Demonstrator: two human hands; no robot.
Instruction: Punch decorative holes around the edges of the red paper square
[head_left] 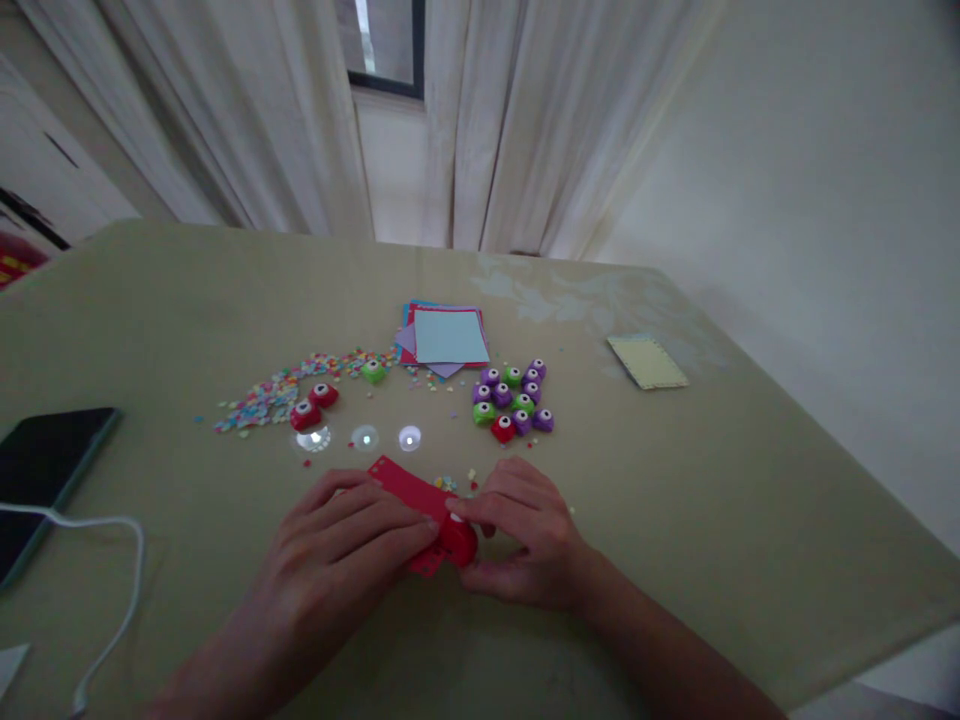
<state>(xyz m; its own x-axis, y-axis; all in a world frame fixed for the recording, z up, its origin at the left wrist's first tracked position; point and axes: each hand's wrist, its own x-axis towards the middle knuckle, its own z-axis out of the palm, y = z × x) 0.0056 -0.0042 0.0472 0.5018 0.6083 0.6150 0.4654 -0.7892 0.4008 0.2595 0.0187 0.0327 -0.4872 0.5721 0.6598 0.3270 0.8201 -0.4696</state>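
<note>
My left hand [337, 545] presses on a sheet of red paper [411, 487] with small holes along its edges, fingers together across it. My right hand [525, 535] pinches a small red craft punch [458, 540] between thumb and fingers at the paper's right edge. The part of the paper inside the punch is hidden. Just beyond the hands lie a few bits of punched paper [446, 484]. Several purple, green and red punches with eye designs, among them a purple punch [544, 420], are grouped behind my right hand.
Paper confetti [270, 398] spreads at left centre beside two red punches [305, 414] and a green punch [373, 371]. Clear round discs [365, 438] lie before them. A coloured paper stack [450, 336], a yellow pad [648, 362], a tablet [45, 460] and a white cable [137, 560] surround them.
</note>
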